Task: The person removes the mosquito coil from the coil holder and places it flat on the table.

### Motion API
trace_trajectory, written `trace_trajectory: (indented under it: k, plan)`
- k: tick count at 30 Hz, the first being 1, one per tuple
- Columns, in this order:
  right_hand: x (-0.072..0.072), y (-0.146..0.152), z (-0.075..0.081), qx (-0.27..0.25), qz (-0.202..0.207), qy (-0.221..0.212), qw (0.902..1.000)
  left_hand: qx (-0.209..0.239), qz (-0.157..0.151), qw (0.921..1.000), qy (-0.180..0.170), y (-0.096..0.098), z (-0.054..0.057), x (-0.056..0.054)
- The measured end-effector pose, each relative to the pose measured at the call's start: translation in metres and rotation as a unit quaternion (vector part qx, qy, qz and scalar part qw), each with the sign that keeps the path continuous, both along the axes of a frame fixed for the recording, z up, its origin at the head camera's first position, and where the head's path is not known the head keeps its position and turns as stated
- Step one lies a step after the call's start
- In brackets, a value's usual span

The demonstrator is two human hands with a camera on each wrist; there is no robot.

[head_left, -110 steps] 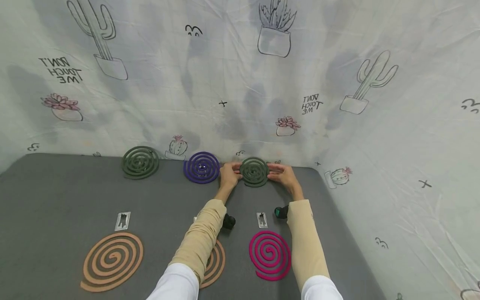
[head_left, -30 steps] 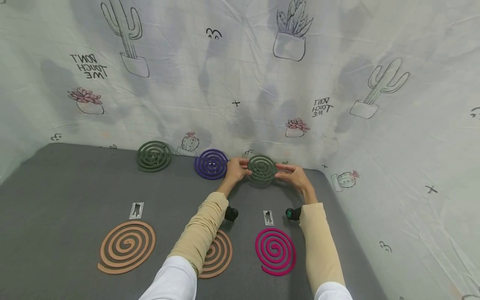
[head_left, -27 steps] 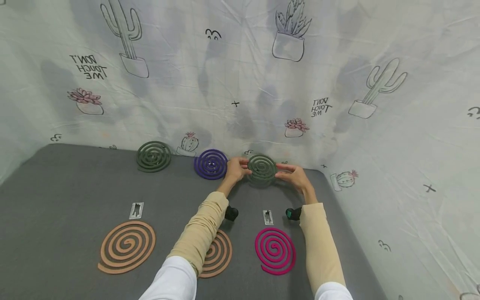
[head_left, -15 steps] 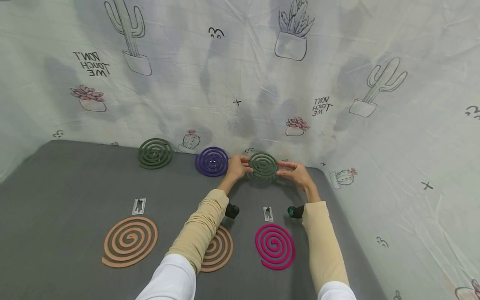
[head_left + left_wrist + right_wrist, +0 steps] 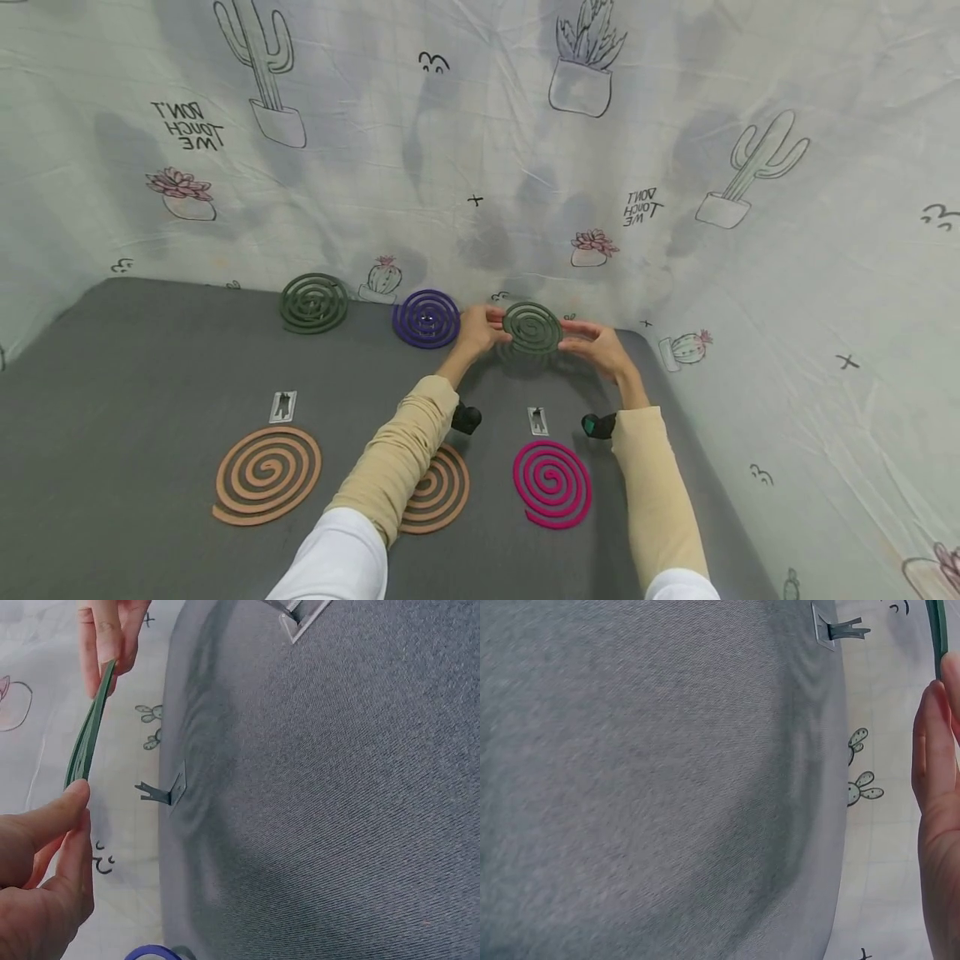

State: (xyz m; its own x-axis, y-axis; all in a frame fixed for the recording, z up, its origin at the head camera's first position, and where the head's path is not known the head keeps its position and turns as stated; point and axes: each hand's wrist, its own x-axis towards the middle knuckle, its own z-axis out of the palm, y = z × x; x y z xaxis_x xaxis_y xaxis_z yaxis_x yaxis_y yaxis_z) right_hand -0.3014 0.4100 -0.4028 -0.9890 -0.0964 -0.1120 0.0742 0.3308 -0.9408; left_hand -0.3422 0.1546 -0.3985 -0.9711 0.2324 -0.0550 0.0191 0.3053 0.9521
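A green mosquito coil (image 5: 532, 327) hangs above the grey table near the back wall, its shadow below. My left hand (image 5: 477, 329) pinches its left edge between thumb and fingers, and my right hand (image 5: 600, 346) pinches the right edge. Edge-on in the left wrist view, the coil (image 5: 91, 735) looks like a thin stack of strips. A small metal stand (image 5: 176, 787) with an upright forked prong is on the table below it. The right wrist view catches only part of my right hand (image 5: 941, 787), the coil's end (image 5: 937, 637) and that stand (image 5: 844, 630).
Along the back lie a darker green coil (image 5: 312, 303) and a purple coil (image 5: 427, 319). Nearer are two orange coils, one (image 5: 267, 475) at left and one (image 5: 442, 492) partly behind my left sleeve, plus a magenta coil (image 5: 552, 485). Flat metal stands (image 5: 283, 407) show beyond some. Fabric walls (image 5: 480, 167) enclose the table.
The green coil has risen off the table between both hands, a gap and shadow now showing under it. The head view has shifted slightly; the other coils stay put.
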Motion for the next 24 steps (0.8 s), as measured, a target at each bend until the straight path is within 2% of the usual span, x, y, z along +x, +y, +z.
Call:
trace_trajectory:
  k: [6, 12, 20, 24]
  plan:
    - [0.006, 0.005, -0.003, -0.001, 0.011, -0.001, 0.9999, -0.003, -0.021, 0.9998, 0.005, -0.001, 0.000, 0.007]
    - [0.011, 0.009, -0.005, 0.004, 0.020, -0.010, 0.9997, -0.015, -0.041, 0.9990, -0.008, -0.004, -0.002, 0.011]
    - [0.014, 0.008, -0.008, -0.003, 0.022, -0.008, 0.9997, -0.023, -0.042, 0.9988, -0.005, -0.004, -0.008, 0.008]
    - [0.014, 0.007, -0.010, -0.001, 0.024, -0.013, 0.9996, -0.026, -0.042, 0.9988, -0.005, -0.005, -0.010, 0.010]
